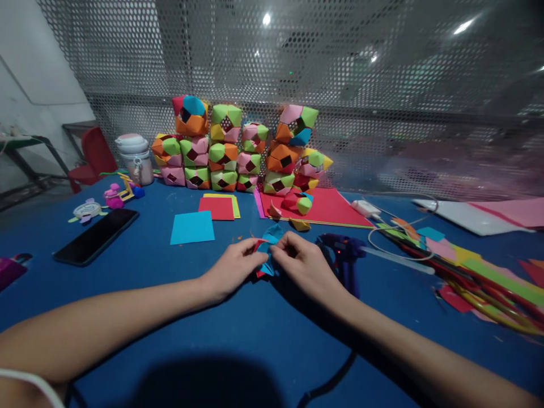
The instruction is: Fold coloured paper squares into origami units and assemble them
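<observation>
Between my two hands is a small folded paper piece (267,249), blue with some red showing. My left hand (233,266) pinches its red and blue left side between thumb and fingers. From the other side my right hand (304,260) grips its blue edge, fingers curled. A dark blue glue gun (346,249) with a clear glue stick stands just right of my right hand, partly hidden by it. Beyond my hands lie a blue paper square (192,227), a red square (216,208) and folded scraps, one an orange piece (300,225).
Stacked multicoloured paper balls (224,156) stand along the metal mesh wall. Red sheets (335,207) lie before them. Left are a black phone (97,235) and a lidded jar (135,161). A white cable (403,249) and coloured paper strips (488,272) spread on the right.
</observation>
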Tool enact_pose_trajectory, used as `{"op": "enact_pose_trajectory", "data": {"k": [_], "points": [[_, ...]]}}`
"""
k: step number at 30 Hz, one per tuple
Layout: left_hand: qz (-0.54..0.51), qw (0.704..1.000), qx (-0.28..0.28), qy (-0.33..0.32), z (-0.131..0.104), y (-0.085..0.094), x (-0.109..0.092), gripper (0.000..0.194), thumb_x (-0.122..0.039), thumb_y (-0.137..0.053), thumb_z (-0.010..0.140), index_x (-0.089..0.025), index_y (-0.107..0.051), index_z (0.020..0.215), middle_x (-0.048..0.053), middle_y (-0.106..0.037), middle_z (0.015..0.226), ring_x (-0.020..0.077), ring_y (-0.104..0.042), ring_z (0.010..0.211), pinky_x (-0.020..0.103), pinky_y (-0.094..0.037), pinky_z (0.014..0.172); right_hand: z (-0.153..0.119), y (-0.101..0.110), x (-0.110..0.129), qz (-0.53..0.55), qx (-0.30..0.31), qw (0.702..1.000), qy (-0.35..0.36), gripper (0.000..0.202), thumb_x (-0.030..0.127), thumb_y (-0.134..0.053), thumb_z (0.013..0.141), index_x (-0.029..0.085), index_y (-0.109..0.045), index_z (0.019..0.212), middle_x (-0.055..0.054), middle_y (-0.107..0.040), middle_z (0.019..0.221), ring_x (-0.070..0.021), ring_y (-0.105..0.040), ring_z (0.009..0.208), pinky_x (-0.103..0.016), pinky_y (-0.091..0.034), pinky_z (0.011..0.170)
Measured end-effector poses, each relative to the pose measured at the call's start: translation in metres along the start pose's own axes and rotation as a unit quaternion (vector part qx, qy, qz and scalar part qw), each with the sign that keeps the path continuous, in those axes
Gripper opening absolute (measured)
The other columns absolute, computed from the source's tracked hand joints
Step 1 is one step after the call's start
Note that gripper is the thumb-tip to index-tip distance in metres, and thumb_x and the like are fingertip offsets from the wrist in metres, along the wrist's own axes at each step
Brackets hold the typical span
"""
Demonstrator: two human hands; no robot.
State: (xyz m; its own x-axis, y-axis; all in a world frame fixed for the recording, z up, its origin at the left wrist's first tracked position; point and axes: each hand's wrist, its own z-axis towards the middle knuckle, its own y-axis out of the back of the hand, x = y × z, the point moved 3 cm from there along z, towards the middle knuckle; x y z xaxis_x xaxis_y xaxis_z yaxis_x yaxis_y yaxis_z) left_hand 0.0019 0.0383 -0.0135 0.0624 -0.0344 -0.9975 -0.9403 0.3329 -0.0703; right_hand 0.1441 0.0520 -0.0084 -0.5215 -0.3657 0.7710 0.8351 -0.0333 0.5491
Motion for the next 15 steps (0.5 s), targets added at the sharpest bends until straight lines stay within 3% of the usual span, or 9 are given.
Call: {"op": "enact_pose_trajectory", "data": {"k": [3,7,11,15], "points": [[0.074,0.996,-0.041,-0.041,0.002,0.005,0.001,0.018,-0.02,-0.053,0.076,-0.016,-0.062,0.091,0.0,-0.058,0.078,0.0101,-0.05,0.066,0.022,-0.04,0.063,-0.001,0.001,0.004,-0.003,0.007,1.0,0.008,0.021,0.033,-0.051,0.079,0.02,-0.045,0.064,0.003,-0.048,0.057,-0.0116,-0.043,0.054,-0.025,-0.033,0.053],[0.075,0.993,-0.077,-0.051,0.005,0.011,0.006,0.013,-0.02,-0.051,0.079,-0.017,-0.057,0.09,0.0,-0.06,0.076,0.0101,-0.051,0.064,0.023,-0.042,0.062,-0.004,0.004,0.01,0.054,0.024,0.998,0.003,0.019,0.037,-0.048,0.083,0.02,-0.049,0.076,0.001,-0.054,0.069,-0.013,-0.048,0.062,-0.026,-0.037,0.058],[0.076,0.993,-0.082,-0.046,0.006,0.013,0.005,0.012,-0.02,-0.05,0.079,-0.016,-0.055,0.09,0.001,-0.06,0.08,0.0105,-0.052,0.068,0.022,-0.042,0.062,-0.006,-0.002,0.009,0.097,0.05,0.994,-0.028,0.021,0.034,-0.054,0.078,0.02,-0.049,0.092,0.001,-0.054,0.076,-0.0134,-0.049,0.066,-0.027,-0.039,0.06],[0.083,0.993,-0.07,-0.053,0.003,0.01,0.001,0.013,-0.018,-0.049,0.078,-0.017,-0.054,0.089,0.0,-0.057,0.081,0.0096,-0.05,0.068,0.021,-0.041,0.062,-0.006,-0.01,0.005,0.134,0.081,0.986,-0.063,0.017,0.03,-0.056,0.073,0.019,-0.049,0.084,0.005,-0.046,0.064,-0.0113,-0.046,0.057,-0.026,-0.037,0.056]]}}
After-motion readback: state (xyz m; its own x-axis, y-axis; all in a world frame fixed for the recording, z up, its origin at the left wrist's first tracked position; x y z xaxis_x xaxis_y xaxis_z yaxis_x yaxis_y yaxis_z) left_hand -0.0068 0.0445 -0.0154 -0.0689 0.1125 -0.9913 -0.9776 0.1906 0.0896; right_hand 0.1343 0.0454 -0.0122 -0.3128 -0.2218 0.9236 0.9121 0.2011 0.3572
